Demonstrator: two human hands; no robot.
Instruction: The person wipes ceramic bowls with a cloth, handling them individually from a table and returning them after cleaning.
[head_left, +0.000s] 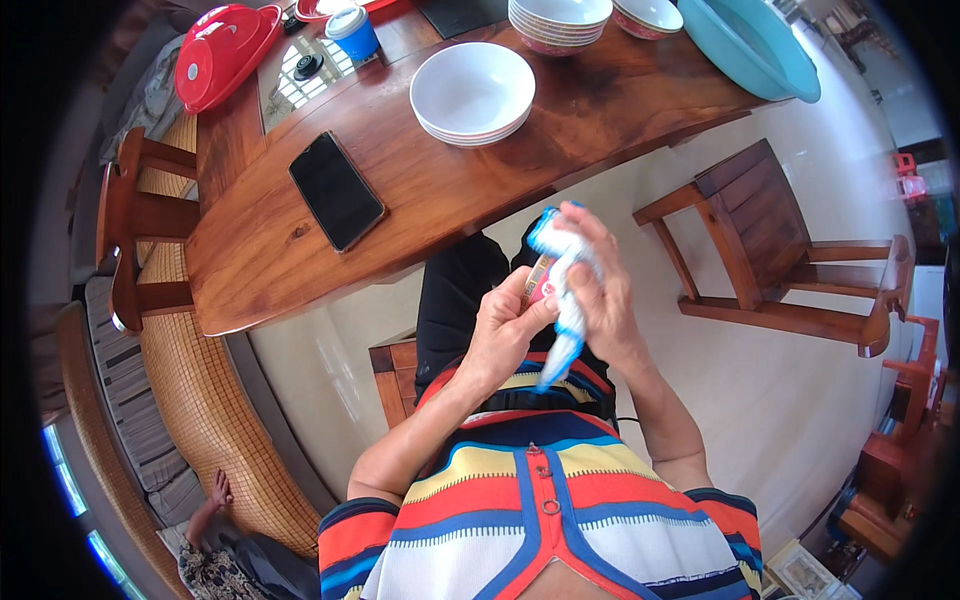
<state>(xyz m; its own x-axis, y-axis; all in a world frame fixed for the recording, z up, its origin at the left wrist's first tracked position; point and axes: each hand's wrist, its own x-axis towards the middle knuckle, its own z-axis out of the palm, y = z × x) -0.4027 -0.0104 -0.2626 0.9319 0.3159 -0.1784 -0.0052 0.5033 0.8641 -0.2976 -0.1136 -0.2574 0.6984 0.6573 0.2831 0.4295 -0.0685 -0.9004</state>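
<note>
My left hand (504, 326) grips a small bowl (535, 283) with a pink and gold patterned outside, thumb at its near side. Against the bowl, my right hand (611, 296) holds a white cloth with blue edges (570, 300), which hides much of the bowl. Both hands are over my lap, just off the table's front edge. On the wooden table (420, 202) beyond them stands a short stack of larger white bowls (474, 90). Farther back are a taller stack of patterned bowls (559, 22) and a smaller bowl stack (649, 16).
A smartphone (337, 191) lies left on the table. Behind are a blue lidded cup (354, 34) and red plastic lids or basins (225, 56). A turquoise basin (780, 67) sits at the right end. Wooden chairs (757, 225) stand around; another person's hand (220, 489) rests on the sofa.
</note>
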